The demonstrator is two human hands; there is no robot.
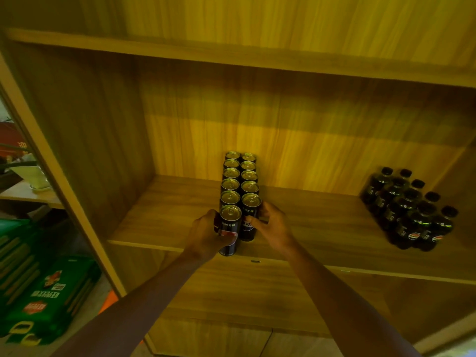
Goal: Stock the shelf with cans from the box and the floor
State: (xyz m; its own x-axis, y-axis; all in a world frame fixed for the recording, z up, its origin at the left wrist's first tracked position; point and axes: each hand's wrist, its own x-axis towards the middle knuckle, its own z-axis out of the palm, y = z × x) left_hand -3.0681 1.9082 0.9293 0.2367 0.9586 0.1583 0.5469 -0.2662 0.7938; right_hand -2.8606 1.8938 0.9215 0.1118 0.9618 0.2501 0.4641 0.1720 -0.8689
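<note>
Both forearms reach in from the bottom edge toward the wooden shelf. Left hand is wrapped around the front can of the left row, fingers curled behind it, can upright at the shelf's front edge. Right hand grips the front can of the right row, thumb across its label. Two rows of cans extend back to the rear panel. Dark bottles stand well apart at right. Green cartons lie on the floor at left.

Dim, yellow-tinted light — a brighter band on the shelf's back panel, shadowed corners, edges bowed by wide-angle distortion.
</note>
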